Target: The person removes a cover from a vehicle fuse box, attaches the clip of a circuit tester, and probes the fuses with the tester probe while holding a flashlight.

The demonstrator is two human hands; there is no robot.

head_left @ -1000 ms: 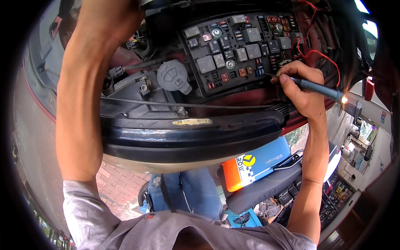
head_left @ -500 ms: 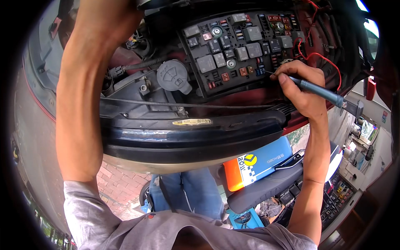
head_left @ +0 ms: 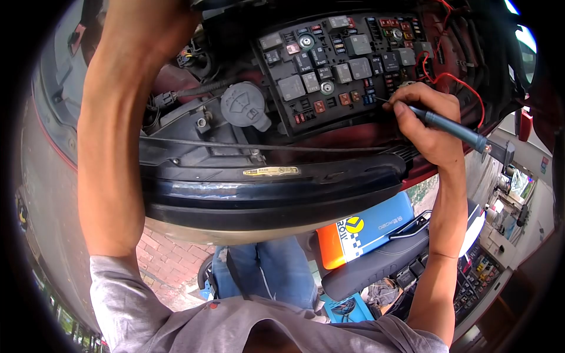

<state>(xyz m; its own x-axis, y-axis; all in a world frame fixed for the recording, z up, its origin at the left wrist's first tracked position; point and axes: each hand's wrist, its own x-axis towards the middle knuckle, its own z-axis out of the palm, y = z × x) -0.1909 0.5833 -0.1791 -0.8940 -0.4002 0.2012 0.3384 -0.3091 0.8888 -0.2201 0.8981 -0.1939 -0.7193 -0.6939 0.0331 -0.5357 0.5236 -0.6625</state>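
Note:
My right hand (head_left: 428, 120) is closed around a dark blue-grey, pen-shaped test probe (head_left: 456, 129). Its thin metal tip points left, at a row of small blue fuses near the lower right of the open fuse box (head_left: 285, 122). Whether the tip touches a fuse, I cannot tell. Relays (head_left: 291, 87) and coloured fuses fill the box. A red wire (head_left: 458, 80) loops down behind the probe. My left hand (head_left: 168, 23) reaches past the top edge of the view, left of the fuse box, and its fingers are hidden.
A washer-fluid cap (head_left: 245, 106) sits left of the fuse box. The car's dark front edge (head_left: 276, 197) crosses below. Beneath it are a blue and orange box (head_left: 374, 226) on a black seat (head_left: 376, 262) and a blue tray (head_left: 347, 309) with cables.
The view has shifted very slightly. My right hand keeps its hold on the probe, with the tip near the same blue fuses.

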